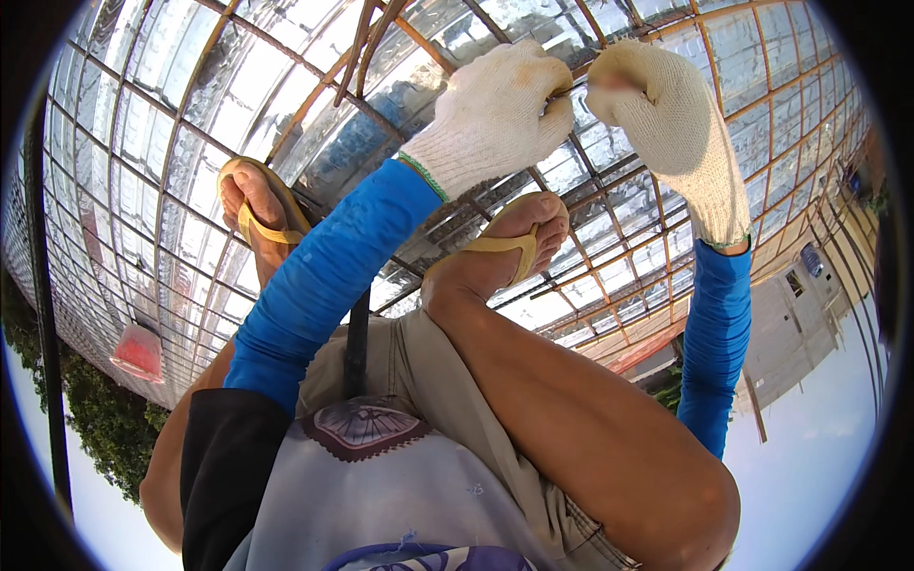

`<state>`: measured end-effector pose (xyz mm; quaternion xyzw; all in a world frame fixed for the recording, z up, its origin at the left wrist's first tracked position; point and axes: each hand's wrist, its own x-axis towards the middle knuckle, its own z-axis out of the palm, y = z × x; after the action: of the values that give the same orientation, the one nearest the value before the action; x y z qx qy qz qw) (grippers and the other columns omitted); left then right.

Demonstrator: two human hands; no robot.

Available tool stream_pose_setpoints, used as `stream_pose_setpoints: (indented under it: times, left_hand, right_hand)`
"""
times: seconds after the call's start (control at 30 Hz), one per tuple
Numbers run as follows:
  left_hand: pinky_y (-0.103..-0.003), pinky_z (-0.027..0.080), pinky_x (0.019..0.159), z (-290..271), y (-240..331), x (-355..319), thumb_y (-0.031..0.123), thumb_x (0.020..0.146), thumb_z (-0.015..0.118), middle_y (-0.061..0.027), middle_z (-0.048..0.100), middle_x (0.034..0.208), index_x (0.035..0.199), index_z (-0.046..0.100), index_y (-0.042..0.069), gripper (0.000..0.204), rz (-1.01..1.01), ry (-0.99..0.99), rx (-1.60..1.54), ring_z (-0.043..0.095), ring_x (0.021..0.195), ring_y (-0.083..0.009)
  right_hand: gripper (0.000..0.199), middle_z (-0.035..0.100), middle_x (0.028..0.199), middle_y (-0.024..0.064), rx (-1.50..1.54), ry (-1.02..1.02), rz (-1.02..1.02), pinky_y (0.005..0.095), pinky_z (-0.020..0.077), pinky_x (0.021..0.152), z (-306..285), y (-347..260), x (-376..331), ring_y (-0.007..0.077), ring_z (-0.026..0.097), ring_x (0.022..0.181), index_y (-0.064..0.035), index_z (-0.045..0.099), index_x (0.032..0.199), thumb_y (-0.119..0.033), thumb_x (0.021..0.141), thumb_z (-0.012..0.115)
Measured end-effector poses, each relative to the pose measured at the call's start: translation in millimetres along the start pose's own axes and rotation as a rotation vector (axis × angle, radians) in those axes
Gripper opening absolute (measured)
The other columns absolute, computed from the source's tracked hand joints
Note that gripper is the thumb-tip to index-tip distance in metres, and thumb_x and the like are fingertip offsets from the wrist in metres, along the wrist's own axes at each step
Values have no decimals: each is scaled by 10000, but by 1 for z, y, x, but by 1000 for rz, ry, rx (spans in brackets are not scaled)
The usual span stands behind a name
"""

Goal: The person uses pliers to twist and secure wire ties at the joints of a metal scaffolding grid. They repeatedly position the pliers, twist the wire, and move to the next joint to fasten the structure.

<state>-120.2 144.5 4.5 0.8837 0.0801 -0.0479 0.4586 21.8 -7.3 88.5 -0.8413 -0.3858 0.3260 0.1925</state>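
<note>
My left hand, in a white knit glove stained tan at the knuckles, is closed with thumb and fingers curled together over the rebar mesh. Just to its right, my right hand wears a matching glove with a dark smudge and is likewise closed. The two sets of fingertips nearly meet above the rusty bars. What either hand pinches is too small or hidden to make out. Bent rebar ends rise from the mesh left of my left hand.
Shiny silver sheeting lies beneath the bars. My sandalled feet rest on the mesh, and a dark rod stands between my legs. A red object sits at far left; a grey building is at right.
</note>
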Motion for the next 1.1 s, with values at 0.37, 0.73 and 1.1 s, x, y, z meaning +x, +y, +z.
stream_pose_setpoints:
  times: [0.37, 0.73, 1.1]
  left_hand:
    - [-462, 581, 832, 12, 4, 0, 279, 926, 774, -109, 708, 975, 979, 774, 63, 222, -105, 72, 13, 712, 954, -330]
    - [-429, 568, 747, 36, 6, -16, 174, 828, 879, -74, 719, 974, 1005, 735, 86, 244, -80, 388, -44, 727, 857, -302]
    - [-396, 586, 776, 50, 10, -20, 172, 844, 899, -71, 788, 1016, 1189, 742, 84, 389, -50, 526, -39, 779, 882, -250]
  right_hand:
    - [130, 592, 746, 33, 2, 72, -66, 323, 470, 614, -4, -24, 2, 115, 549, 670, -56, 710, 990, -177, 945, 727]
    - [157, 621, 736, 32, 3, 16, 7, 318, 465, 602, 4, 7, 9, 130, 579, 662, -54, 734, 961, -207, 924, 732]
    - [197, 604, 725, 42, 55, -2, -58, 317, 467, 612, -2, 2, 13, 117, 553, 661, -31, 705, 970, -218, 924, 752]
